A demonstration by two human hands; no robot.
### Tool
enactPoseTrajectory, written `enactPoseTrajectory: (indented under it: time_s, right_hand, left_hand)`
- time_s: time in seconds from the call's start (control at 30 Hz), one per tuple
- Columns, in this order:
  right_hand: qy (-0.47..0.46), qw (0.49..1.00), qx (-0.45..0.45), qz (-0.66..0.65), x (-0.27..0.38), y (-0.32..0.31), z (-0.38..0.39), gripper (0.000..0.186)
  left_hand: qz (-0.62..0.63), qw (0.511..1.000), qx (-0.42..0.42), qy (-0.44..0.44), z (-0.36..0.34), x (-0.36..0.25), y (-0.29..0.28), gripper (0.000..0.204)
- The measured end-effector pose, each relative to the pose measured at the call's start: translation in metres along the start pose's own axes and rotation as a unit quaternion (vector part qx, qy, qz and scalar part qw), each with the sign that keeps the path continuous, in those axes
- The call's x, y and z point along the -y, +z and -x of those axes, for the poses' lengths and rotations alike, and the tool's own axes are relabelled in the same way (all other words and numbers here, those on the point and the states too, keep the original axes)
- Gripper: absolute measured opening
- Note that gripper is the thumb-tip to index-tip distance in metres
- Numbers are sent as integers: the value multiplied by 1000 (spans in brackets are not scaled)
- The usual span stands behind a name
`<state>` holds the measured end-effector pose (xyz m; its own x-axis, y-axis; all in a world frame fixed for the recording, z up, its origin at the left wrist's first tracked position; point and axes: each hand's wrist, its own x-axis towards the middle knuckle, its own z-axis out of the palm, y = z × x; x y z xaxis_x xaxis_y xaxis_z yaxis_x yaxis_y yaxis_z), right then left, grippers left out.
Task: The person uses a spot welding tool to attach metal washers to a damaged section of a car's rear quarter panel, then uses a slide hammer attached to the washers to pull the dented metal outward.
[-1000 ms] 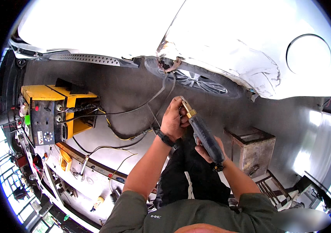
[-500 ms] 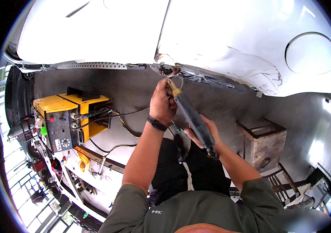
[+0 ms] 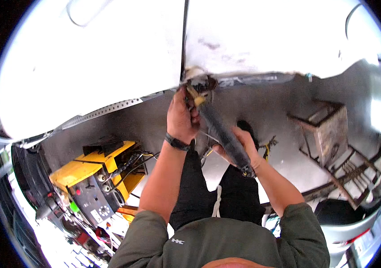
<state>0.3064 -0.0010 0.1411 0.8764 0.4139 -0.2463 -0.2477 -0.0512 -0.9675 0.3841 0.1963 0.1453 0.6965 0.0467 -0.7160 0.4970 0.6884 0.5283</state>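
At the lower edge of the white car body (image 3: 244,40), a long dark tool (image 3: 224,134) lies slanted, its brass tip up against the damaged seam (image 3: 199,82) and its butt down toward the person. The left hand (image 3: 181,118) is closed around the tip end, nearer the seam, while the right hand (image 3: 239,147) grips the lower barrel. Against half a second earlier, the panel fills more of the view and the tip sits closer to the seam.
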Motion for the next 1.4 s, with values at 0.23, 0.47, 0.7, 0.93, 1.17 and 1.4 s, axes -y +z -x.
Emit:
enactPoseTrajectory:
  time_s: [0.23, 0.47, 0.7, 0.93, 1.17, 1.4]
  right_hand:
    - [-79, 983, -125, 106, -26, 32, -4, 37]
    - [-55, 990, -126, 12, -40, 48, -10, 41]
    - [-113, 975, -71, 175, -50, 18, -20, 45]
    - [-126, 971, -72, 190, -63, 3, -8, 42]
    - [-168, 967, -48, 186, -86, 9, 8, 39]
    - [-155, 960, -94, 214, -86, 7, -2, 40]
  left_hand:
    - [-50, 996, 68, 11, -12, -4, -6, 20]
    - [-78, 995, 50, 48, -8, -8, -17, 24]
    - [-74, 993, 38, 82, -14, -1, -28, 20]
    - [-129, 984, 12, 125, -2, 13, -1, 24]
    - [-255, 952, -38, 165, -10, 0, -16, 31]
    - [-263, 944, -59, 192, -24, -6, 1, 26]
